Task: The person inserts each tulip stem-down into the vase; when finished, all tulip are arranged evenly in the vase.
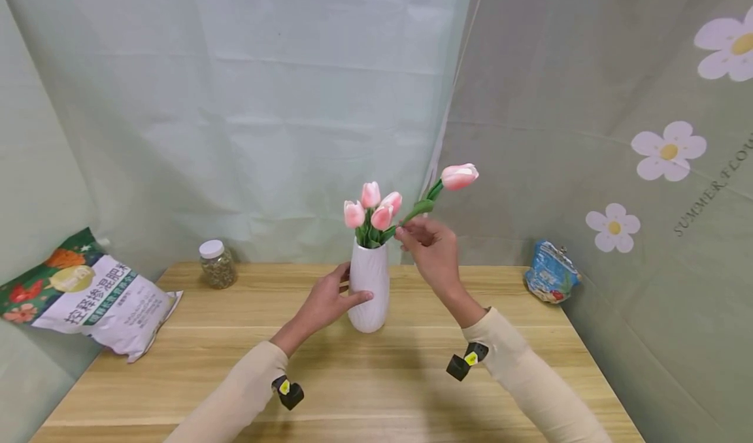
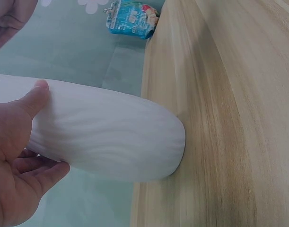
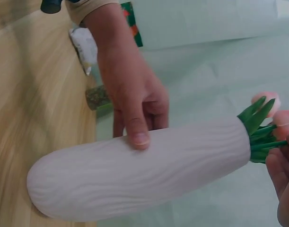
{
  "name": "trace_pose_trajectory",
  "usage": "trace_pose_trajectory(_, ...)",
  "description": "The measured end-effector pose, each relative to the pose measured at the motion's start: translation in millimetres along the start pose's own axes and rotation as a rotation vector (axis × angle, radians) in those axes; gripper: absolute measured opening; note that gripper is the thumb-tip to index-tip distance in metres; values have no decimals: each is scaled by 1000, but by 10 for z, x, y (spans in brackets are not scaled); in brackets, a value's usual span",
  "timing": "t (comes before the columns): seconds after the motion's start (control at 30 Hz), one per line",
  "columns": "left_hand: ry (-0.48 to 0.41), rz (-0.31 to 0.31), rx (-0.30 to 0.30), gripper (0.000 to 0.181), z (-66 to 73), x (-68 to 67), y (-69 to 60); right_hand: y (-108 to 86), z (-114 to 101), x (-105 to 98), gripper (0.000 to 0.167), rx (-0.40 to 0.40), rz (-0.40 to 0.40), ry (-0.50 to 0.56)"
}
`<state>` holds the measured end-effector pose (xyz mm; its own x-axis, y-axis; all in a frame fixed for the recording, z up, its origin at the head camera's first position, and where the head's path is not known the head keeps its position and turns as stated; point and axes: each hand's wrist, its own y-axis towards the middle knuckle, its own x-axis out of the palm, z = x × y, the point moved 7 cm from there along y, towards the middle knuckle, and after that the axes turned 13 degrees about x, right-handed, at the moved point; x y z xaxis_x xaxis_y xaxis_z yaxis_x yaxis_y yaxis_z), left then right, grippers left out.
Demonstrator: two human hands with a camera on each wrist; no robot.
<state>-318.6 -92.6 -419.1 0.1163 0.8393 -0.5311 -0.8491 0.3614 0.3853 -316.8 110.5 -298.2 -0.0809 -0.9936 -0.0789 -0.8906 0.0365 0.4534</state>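
Observation:
A white vase with a wavy ribbed surface stands upright on the table, with several pink tulips in its mouth. My left hand grips the vase from its left side, thumb across the front and fingers behind, as the left wrist view also shows. Just right of the vase's mouth, my right hand pinches the green stem of one more pink tulip. That tulip leans up and to the right, its lower stem at the vase's mouth. How deep the stem reaches is hidden.
A fertilizer bag leans at the table's left edge. Near the back left stands a white-lidded jar of dried greenish bits. A blue clasp pouch sits at the back right corner. Fabric walls enclose the wooden table.

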Motion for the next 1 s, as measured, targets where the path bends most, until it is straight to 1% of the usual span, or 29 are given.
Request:
trace_pose_trajectory(0.13,2,0,-6,83,-9,-5,-1,-2,77,62,14,30,-27,-118)
trace_pose_trajectory(0.23,1,-1,-2,83,-6,-6,-2,-5,126,95,17,74,-61,-210)
trace_pose_trajectory(0.3,-3,-3,-3,83,-2,-6,-3,-7,154,107,18,101,-86,-253)
trace_pose_trajectory(0.37,-5,-3,1,83,6,-8,-2,-8,167,113,19,120,-105,-275)
trace_pose_trajectory(0.47,-7,-1,-4,82,12,-8,-4,-14,163,110,21,124,-122,-277)
trace_pose_trajectory(0.77,-4,-4,-2,82,2,-4,-5,-54,133,103,26,122,-121,-253)
trace_pose_trajectory(1.0,2,-10,-5,84,-1,-4,4,-88,186,50,29,141,-134,-224)
